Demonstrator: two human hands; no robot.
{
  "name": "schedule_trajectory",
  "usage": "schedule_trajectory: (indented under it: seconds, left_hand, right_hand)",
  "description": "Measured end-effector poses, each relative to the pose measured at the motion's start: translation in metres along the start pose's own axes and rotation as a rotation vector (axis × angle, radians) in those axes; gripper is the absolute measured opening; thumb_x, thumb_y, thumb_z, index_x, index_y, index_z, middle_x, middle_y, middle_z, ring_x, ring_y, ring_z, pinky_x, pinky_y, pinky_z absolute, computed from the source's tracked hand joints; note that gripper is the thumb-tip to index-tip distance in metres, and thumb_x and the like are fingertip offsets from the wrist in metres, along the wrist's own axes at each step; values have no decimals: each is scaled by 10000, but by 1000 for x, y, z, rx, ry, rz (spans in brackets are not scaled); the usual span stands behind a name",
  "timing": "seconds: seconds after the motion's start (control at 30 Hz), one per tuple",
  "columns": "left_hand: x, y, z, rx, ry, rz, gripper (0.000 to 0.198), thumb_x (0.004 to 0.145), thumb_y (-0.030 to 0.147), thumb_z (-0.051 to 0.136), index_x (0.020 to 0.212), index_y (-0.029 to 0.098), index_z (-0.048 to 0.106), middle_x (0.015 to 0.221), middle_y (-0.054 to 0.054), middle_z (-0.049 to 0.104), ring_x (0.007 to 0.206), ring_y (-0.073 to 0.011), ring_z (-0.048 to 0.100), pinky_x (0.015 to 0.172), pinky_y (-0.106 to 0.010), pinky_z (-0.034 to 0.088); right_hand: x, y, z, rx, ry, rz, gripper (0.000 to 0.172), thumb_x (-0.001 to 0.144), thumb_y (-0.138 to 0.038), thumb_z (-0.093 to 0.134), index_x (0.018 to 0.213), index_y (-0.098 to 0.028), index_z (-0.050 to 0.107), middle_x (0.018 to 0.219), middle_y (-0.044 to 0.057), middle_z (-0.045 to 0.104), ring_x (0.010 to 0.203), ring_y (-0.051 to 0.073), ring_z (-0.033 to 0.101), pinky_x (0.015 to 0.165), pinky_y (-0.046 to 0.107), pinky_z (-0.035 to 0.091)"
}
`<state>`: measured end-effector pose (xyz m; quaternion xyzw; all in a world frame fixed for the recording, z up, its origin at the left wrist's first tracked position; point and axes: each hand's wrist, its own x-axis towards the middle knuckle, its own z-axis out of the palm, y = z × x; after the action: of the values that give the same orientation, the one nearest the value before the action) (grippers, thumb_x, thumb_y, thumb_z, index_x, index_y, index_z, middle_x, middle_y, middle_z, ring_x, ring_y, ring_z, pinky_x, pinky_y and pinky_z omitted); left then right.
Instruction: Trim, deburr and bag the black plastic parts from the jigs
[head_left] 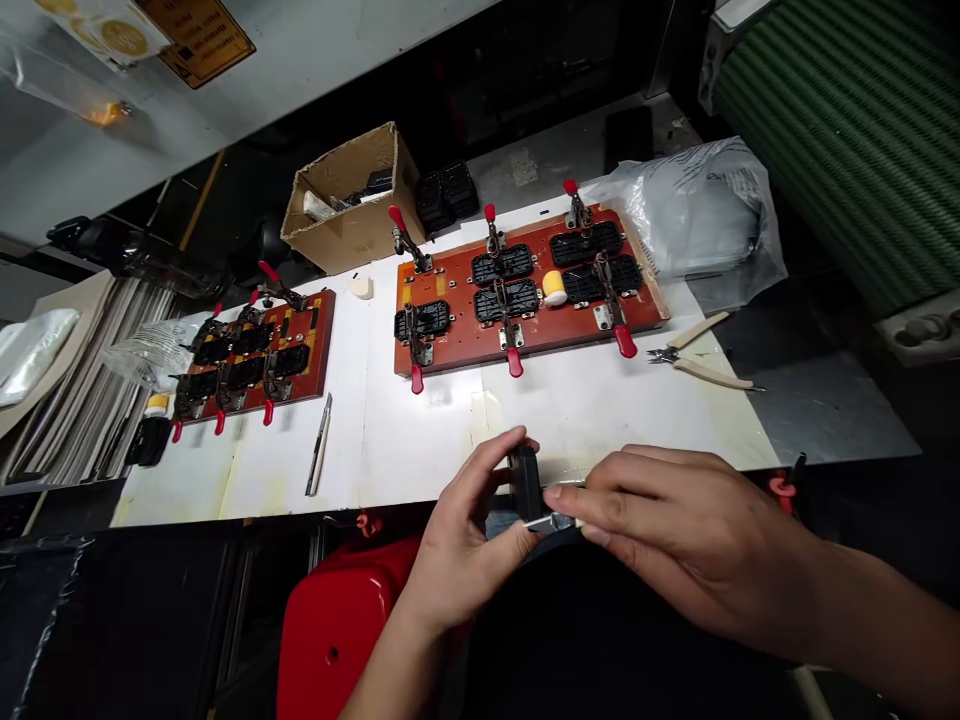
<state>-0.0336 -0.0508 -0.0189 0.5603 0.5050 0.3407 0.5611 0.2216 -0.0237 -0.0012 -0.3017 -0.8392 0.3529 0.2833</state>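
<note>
Clasping black part (530,482), left fingers (480,468) bowed, right fingers (622,505) pinching tool (559,521)

- The left hand (461,550), just below the centre of the frame, is showing bare, with slim fingers and a smooth back.
- The right hand (694,520), right of it, is also showing bare; a short, pale thumbnail (598,536) is catching the light.
- The left forearm (397,660) is running bare to the bottom edge.
- The right forearm (885,610) is appearing bare and smooth toward the lower right.
- Black clothing (600,640) is filling the lower centre, looking plain and matte; its cut is staying hidden in shadow.
</note>
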Motion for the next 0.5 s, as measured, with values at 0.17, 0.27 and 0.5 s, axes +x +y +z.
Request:
schedule_trajectory:
  seconds: [0.17, 0.27, 0.5]
  left_hand:
    - [0, -1, -2, 34, 0, -12, 645, 891, 213, 814, 1477, 382, 602, 1502, -90, 608, 1406, -342, 573, 1195, -494, 463]
    - [-1, -2, -1, 36, -7, -14, 648, 871, 231, 836, 1466, 370, 620, 1506, -101, 604, 1393, -352, 581, 1197, -520, 461]
    - [-4, 1, 9, 15, -61, -19, 610, 863, 240, 841, 1432, 355, 655, 1484, -103, 610, 1383, -364, 580, 1194, -542, 467]
  right_hand:
    - [-1, -1, 1, -13, -18, -4, 431, 1041, -132, 554, 1452, -244, 610, 1034, 52, 718, 869, 175, 642, 745, 306, 515]
    - [0, 8, 1, -52, 12, 9, 410, 1052, -153, 544, 1445, -244, 623, 1040, 57, 728, 900, 178, 660, 773, 303, 527]
    - [5, 42, 1, -155, 140, 304, 351, 1095, -300, 501, 1407, -277, 660, 1131, 56, 743, 956, 192, 713, 856, 320, 541]
